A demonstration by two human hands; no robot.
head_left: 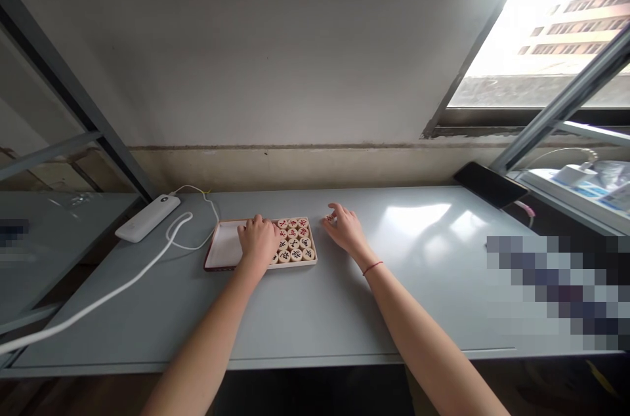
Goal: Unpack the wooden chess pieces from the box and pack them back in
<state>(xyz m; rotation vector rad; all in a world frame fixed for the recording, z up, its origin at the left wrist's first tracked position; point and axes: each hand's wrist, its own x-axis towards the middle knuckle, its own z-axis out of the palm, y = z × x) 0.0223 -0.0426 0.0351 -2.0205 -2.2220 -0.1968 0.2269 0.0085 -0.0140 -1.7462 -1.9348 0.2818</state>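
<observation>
A shallow box (316, 261) with a white inside and a dark red left edge lies on the desk. Round Chinese chess pieces (294, 243), marked in red and black, sit in rows in its right part. My left hand (258, 239) is over the middle of the box, its fingers bent down beside the pieces. Whatever its fingertips hold, if anything, is hidden beneath the hand. Just right of the box, my right hand (344, 227) is closed on a Chinese chess piece (329, 218), with thumb and forefinger around it, low over the desk.
On the grey desk (315, 317), a white power bank (148, 218) lies at the back left. A white cable (123, 288) runs across the left side. A dark phone-like slab (489, 183) leans at the back right. Metal frame bars (111, 140) rise at both sides, before the wall (275, 62).
</observation>
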